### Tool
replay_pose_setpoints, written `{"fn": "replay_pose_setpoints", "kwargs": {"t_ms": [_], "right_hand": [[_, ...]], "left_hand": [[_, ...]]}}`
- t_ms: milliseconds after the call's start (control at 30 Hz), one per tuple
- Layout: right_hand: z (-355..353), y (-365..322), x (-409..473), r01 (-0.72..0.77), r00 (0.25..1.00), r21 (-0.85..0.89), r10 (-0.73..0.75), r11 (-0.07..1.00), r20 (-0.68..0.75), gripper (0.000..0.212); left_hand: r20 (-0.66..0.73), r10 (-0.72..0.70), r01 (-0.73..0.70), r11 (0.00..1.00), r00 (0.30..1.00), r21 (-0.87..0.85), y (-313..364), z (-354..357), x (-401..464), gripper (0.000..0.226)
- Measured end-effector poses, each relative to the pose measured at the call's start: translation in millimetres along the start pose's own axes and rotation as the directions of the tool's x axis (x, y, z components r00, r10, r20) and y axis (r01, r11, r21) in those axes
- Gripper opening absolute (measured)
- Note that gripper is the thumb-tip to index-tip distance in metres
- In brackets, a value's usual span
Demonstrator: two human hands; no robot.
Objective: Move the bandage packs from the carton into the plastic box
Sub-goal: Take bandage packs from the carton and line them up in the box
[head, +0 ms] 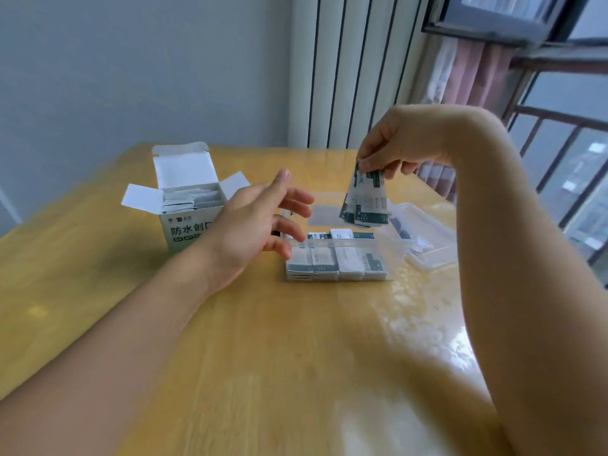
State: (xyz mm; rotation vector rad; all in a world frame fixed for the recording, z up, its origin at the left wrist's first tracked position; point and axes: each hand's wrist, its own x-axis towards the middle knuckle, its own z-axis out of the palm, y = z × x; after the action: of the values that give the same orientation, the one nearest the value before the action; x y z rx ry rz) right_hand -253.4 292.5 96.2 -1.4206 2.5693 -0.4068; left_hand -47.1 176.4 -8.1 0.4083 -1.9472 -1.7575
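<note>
An open white carton with printed characters stands at the table's back left, with bandage packs showing inside. A clear plastic box sits mid-table and holds rows of stacked white and green packs. My right hand pinches a fanned bunch of bandage packs by their top edges, hanging above the box's far side. My left hand hovers with fingers spread between the carton and the box, its fingertips at the box's left rim, holding nothing.
The clear lid of the box lies to the right of it, with small items on it. The yellow wooden table is glossy. A white radiator and a window with bars stand behind and to the right.
</note>
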Motion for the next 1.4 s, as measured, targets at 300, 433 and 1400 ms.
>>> {"fn": "replay_pose_setpoints", "kwargs": {"t_ms": [300, 433, 1400], "right_hand": [[5, -54, -8, 0.372, 0.921, 0.343, -0.388, 0.863, -0.022, 0.009], [16, -64, -3, 0.355, 0.932, 0.330, -0.358, 0.875, -0.052, 0.011], [33, -44, -11, 0.356, 0.934, 0.366, -0.326, 0.860, -0.143, 0.011]], "left_hand": [[0.219, -0.097, 0.156, 0.950, 0.971, -0.271, 18, 1, -8, 0.065], [0.183, -0.136, 0.202, 0.888, 0.974, -0.414, 19, -2, -7, 0.056], [0.120, -0.092, 0.128, 0.930, 0.989, -0.345, 6, 7, -3, 0.048]]}}
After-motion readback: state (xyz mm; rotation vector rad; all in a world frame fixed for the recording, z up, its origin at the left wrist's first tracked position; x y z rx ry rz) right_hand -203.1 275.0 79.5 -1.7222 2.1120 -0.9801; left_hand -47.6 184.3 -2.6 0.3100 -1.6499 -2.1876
